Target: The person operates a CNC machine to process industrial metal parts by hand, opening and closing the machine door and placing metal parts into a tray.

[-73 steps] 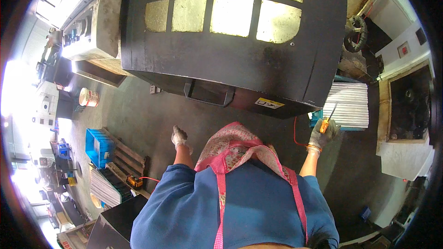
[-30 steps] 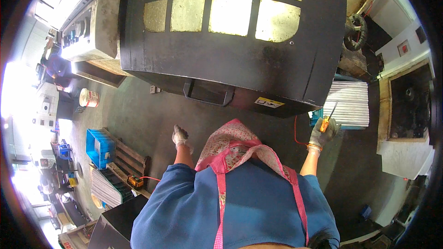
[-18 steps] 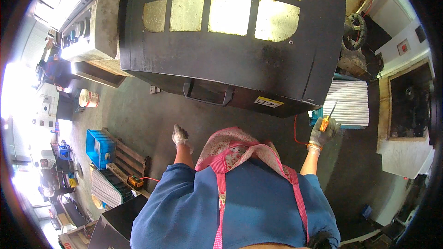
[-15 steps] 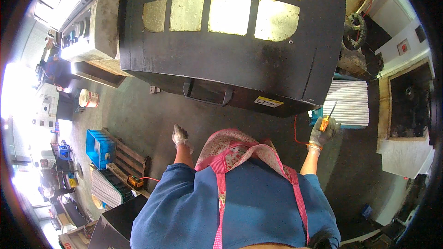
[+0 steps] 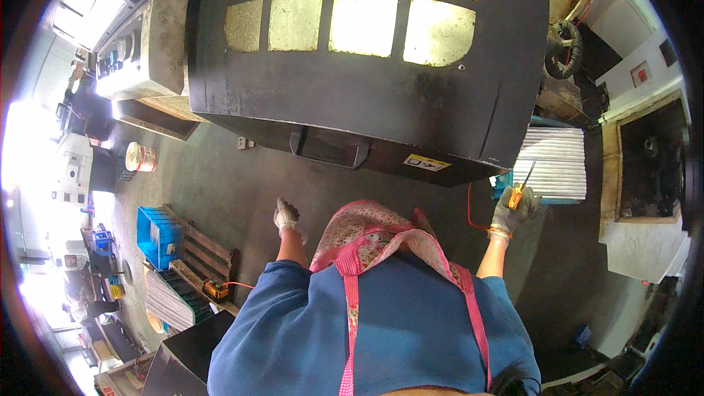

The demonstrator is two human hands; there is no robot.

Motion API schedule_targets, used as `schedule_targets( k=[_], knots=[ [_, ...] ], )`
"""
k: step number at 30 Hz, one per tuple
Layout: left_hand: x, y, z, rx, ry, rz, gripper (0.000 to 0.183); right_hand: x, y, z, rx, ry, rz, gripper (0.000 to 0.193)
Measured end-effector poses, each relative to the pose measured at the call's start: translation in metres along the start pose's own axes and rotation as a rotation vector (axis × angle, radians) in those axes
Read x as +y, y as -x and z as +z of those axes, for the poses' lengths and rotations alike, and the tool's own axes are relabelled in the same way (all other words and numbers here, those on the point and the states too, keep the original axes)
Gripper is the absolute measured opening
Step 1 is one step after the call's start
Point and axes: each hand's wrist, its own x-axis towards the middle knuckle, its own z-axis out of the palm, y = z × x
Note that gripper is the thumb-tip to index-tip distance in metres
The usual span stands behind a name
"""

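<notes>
My right hand (image 5: 511,210), in a pale work glove, is closed round the orange handle of what looks like an air blow gun (image 5: 516,196). Its long thin nozzle points up and away from me, beside the front right corner of a large black machine cover (image 5: 352,92). A red hose (image 5: 470,209) loops to my right wrist. My left hand (image 5: 286,216), gloved too, hangs empty at my left side, fingers loosely bent and one digit apart. The cover's black handle (image 5: 328,152) lies ahead, and neither hand touches it.
Stacked pale strips (image 5: 555,163) stand beyond my right hand. To the left are a blue crate (image 5: 159,238), a wooden pallet (image 5: 202,242), an orange tool (image 5: 215,290) with a red cord and a white bucket (image 5: 141,157). A pale cabinet (image 5: 645,183) is at far right.
The view has shifted very slightly, and the apron's front edge has moved a little. Both hands and the blow gun stay about where they were.
</notes>
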Motion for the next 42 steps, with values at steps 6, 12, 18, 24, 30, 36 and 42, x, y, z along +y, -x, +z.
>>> schedule_targets(
  k=[6,12,18,24,30,36,42],
  knots=[
    [0.000,-0.015,-0.010,-0.080,0.014,-0.021,0.034,-0.002,-0.001,0.004,0.059,-0.059,0.005,0.026],
    [-0.009,-0.021,-0.007,-0.044,0.086,-0.040,0.035,-0.002,-0.001,0.000,-0.003,0.022,0.010,0.025],
    [-0.007,-0.015,-0.004,-0.131,0.183,-0.081,0.035,0.000,-0.001,0.004,0.068,0.002,-0.042,0.025],
    [-0.002,-0.011,-0.002,-0.112,0.182,-0.094,0.034,0.001,0.001,0.004,0.019,0.030,-0.023,0.025],
    [-0.005,-0.013,-0.007,-0.079,0.049,-0.029,0.033,0.001,0.004,0.007,0.059,-0.038,-0.014,0.026],
    [-0.019,-0.027,-0.005,-0.044,0.160,-0.012,0.028,0.002,0.004,0.006,0.011,-0.037,-0.002,0.026],
    [-0.011,-0.022,-0.011,-0.086,0.085,-0.058,0.026,0.002,0.002,0.006,0.012,-0.001,-0.004,0.027]
  ],
)
